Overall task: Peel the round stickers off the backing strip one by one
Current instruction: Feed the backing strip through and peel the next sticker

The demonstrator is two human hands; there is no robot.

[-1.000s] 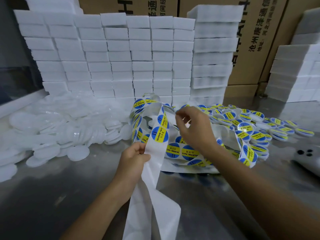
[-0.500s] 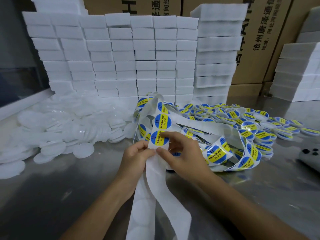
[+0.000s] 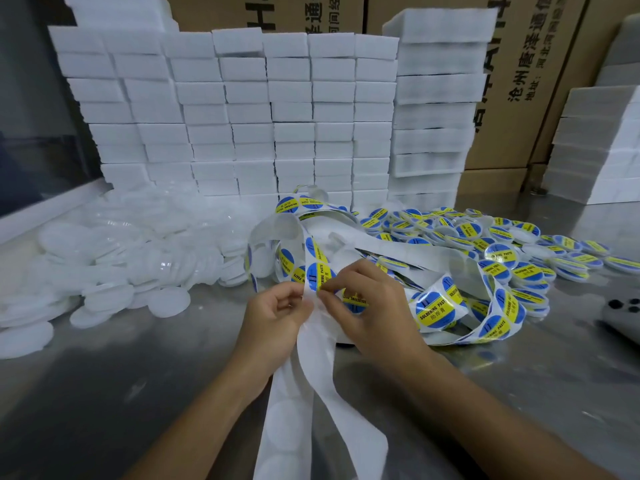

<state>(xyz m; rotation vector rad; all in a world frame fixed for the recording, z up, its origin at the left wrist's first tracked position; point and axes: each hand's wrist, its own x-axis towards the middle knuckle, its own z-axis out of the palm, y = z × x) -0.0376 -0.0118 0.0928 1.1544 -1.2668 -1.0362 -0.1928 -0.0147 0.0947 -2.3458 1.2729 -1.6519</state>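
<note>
White backing strip [image 3: 313, 344] hangs over the steel bench [image 3: 104, 393], pinched in my left grip [image 3: 277, 315]; my right grip [image 3: 363, 303] pinches the edge of a blue-yellow sticker [image 3: 319, 276] on it.

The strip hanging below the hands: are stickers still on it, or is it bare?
Bare. The strip below the left hand shows only faint empty circles; printed stickers sit above.

– where's the backing strip [image 3: 313, 362]?
– white, hanging bare below the pinch, looping up behind.
– and the round sticker [image 3: 319, 277]?
– blue and yellow, on the strip, its lower edge pinched.
</note>
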